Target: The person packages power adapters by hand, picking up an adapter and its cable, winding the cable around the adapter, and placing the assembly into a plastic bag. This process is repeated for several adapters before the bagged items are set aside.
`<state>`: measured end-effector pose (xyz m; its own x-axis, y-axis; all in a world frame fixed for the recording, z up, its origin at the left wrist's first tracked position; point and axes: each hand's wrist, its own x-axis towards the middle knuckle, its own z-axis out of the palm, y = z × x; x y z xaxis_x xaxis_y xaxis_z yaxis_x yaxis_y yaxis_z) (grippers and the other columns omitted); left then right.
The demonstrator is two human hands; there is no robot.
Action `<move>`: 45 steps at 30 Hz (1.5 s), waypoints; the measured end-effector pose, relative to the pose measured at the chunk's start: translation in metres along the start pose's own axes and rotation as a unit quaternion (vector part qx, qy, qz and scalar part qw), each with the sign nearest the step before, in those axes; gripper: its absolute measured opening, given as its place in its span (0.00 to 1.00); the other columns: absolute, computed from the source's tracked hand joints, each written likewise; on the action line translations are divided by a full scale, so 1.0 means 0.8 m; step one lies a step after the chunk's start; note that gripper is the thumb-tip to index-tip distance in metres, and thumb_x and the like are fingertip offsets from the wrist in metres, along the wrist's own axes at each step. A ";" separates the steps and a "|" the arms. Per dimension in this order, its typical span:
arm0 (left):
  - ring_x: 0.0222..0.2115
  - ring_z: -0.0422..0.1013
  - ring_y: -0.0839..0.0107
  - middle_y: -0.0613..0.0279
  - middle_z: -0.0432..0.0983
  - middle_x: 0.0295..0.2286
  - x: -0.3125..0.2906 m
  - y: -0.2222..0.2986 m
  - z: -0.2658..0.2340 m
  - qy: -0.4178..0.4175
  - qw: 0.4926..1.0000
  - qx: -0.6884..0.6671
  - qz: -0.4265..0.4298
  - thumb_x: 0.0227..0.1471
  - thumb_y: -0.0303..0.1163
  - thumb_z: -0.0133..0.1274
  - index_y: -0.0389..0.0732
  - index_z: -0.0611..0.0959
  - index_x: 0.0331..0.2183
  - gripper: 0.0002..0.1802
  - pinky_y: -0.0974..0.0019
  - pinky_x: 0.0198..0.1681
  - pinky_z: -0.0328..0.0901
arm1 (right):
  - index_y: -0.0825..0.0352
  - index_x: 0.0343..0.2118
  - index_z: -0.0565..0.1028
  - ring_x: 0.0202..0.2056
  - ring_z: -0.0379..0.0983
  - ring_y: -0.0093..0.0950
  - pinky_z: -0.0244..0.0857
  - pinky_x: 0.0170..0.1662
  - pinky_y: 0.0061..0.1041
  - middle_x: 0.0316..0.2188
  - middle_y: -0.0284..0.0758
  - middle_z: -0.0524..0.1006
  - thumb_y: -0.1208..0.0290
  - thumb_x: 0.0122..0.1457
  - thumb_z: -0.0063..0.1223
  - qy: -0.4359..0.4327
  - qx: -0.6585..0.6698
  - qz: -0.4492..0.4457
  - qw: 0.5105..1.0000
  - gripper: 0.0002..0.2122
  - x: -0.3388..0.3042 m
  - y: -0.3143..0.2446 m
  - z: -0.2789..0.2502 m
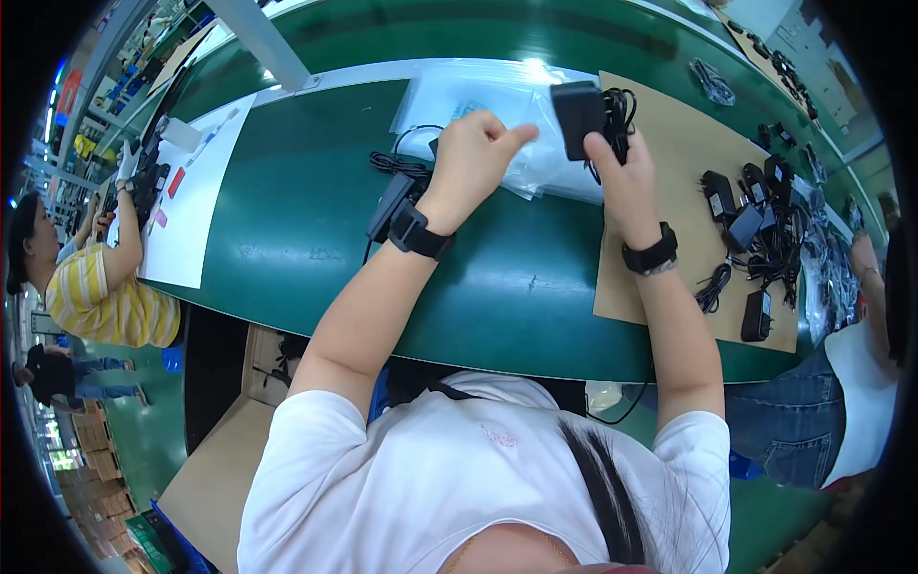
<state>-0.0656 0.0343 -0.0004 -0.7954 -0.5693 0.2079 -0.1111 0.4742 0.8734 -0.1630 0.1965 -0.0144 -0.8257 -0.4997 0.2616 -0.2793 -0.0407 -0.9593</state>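
A black power adapter [577,120] with its bundled cable [620,110] is gripped in my right hand [626,177], raised over the bench. My left hand [473,163] is beside it, a little to the left, its fingers curled and pressed together; whether anything is pinched in them I cannot make out. Behind both hands lies a stack of clear plastic bags [430,96]. Another black adapter [390,206] with a coiled cable rests on the green bench, partly hidden by my left wrist.
Several black adapters [744,230] with cables lie on a brown cardboard sheet [626,287] at the right. Bagged items [830,273] sit beyond it. A white sheet [191,230] covers the bench at left, where a person in yellow stripes [115,287] works. Another person stands at the right.
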 end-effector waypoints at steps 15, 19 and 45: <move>0.19 0.72 0.59 0.52 0.73 0.17 -0.049 0.028 0.015 -0.030 0.978 0.032 0.204 0.47 0.33 0.55 0.37 0.73 0.24 0.11 0.66 0.21 0.64 | 0.71 0.34 0.70 0.24 0.67 0.22 0.63 0.29 0.22 0.25 0.34 0.73 0.71 0.53 0.51 -0.190 -0.050 0.180 0.964 0.09 -0.010 -0.021 0.020; 0.19 0.70 0.53 0.50 0.71 0.17 -0.057 0.028 0.024 -0.029 0.973 -0.003 0.229 0.47 0.32 0.53 0.37 0.70 0.25 0.10 0.61 0.21 0.64 | 0.68 0.39 0.69 0.30 0.68 0.19 0.63 0.31 0.19 0.32 0.30 0.71 0.75 0.57 0.43 -0.016 0.375 0.184 0.909 0.08 -0.017 -0.025 0.038; 0.31 0.69 0.78 0.65 0.73 0.33 0.004 -0.041 -0.026 -0.083 0.869 -0.476 -0.105 0.56 0.45 0.43 0.35 0.72 0.41 0.22 0.74 0.38 0.64 | 0.74 0.45 0.66 0.32 0.68 0.27 0.63 0.39 0.27 0.32 0.36 0.73 0.67 0.52 0.52 -0.182 0.042 0.001 0.982 0.20 -0.010 -0.031 0.090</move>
<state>-0.0522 0.0033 -0.0190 -0.9008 -0.4342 0.0025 0.2162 -0.4437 0.8697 -0.1139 0.1391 -0.0005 -0.5924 -0.7752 0.2192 -0.2236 -0.1032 -0.9692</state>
